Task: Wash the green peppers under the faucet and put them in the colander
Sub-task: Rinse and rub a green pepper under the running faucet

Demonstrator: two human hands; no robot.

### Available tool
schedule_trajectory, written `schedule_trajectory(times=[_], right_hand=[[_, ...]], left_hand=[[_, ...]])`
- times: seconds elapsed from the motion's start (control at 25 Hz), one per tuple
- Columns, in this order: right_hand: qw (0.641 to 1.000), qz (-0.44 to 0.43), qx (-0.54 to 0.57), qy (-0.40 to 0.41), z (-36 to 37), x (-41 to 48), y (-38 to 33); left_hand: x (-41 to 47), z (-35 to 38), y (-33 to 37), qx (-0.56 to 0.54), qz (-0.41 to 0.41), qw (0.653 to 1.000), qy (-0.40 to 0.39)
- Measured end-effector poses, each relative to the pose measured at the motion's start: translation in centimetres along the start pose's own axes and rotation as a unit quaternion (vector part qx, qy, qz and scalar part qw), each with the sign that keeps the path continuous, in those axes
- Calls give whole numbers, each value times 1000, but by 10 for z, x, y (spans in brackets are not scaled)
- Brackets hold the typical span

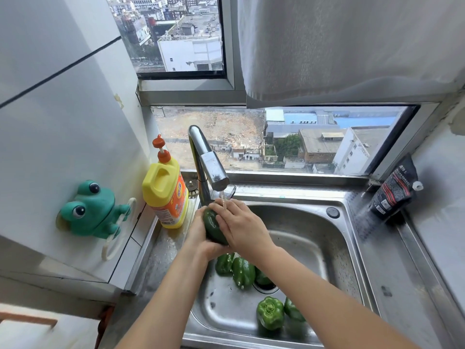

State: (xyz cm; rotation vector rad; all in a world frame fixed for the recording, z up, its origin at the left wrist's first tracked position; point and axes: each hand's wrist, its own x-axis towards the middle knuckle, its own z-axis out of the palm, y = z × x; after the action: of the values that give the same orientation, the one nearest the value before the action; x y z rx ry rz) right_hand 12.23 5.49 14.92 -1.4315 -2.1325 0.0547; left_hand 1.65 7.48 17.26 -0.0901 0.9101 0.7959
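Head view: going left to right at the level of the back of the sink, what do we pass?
Green frog holder → yellow detergent bottle → held green pepper → round overflow cap → black refill pouch.

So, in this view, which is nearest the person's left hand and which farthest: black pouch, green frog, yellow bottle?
From the left hand, which holds a green pepper:
1. yellow bottle, just left, on the sink ledge.
2. green frog, further left, on the wall.
3. black pouch, far right, across the sink.
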Motion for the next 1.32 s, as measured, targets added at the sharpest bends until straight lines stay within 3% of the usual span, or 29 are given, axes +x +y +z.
schedule_trajectory(times=[0.12, 0.2, 0.28, 0.36, 0.4, 0.52, 0.56, 0.6, 0.64, 0.76, 0.84, 0.92, 1.04, 1.2, 1.32], right_hand=[[982, 167, 37, -77, -14, 20, -13], [933, 295, 140, -152, -21, 38, -8], [832, 430, 317, -150, -27, 52, 4], [668, 526, 515, -111, -28, 53, 7], [610, 549, 566, -78, -24, 48, 7], [537, 582, 609, 42, -10, 31, 5], [519, 585, 619, 74, -8, 27, 5], [500, 584, 631, 98, -9, 25, 6], [485, 580, 644, 115, -11, 24, 6], [482, 562, 658, 134, -20, 24, 9], [482, 552, 667, 133, -23, 23, 10], [503, 538, 664, 129, -25, 22, 11], [581, 508, 626, 109, -24, 22, 11], [687, 447, 572, 43, -19, 14, -4], [763, 434, 476, 54, -20, 13, -5]], left_hand=[[-3, 7, -12, 114, 33, 993, 19], [-6, 14, -21, 186, 86, 978, 44], [1, 12, -24, 209, 175, 961, 43], [11, 7, -19, 255, 273, 926, 53], [13, 4, -18, 303, 318, 896, 61], [7, 4, -26, 440, 462, 766, 80], [6, 6, -32, 456, 479, 747, 69], [5, 9, -37, 451, 473, 755, 59], [4, 13, -40, 419, 443, 790, 62], [5, 14, -35, 241, 245, 938, 38], [1, 10, -33, 124, 147, 981, -21], [2, 4, -36, 61, 139, 987, -48], [8, 0, -38, 30, 185, 982, -23], [9, -3, -33, 100, 308, 946, 21], [3, -1, -38, 105, 326, 939, 28]])
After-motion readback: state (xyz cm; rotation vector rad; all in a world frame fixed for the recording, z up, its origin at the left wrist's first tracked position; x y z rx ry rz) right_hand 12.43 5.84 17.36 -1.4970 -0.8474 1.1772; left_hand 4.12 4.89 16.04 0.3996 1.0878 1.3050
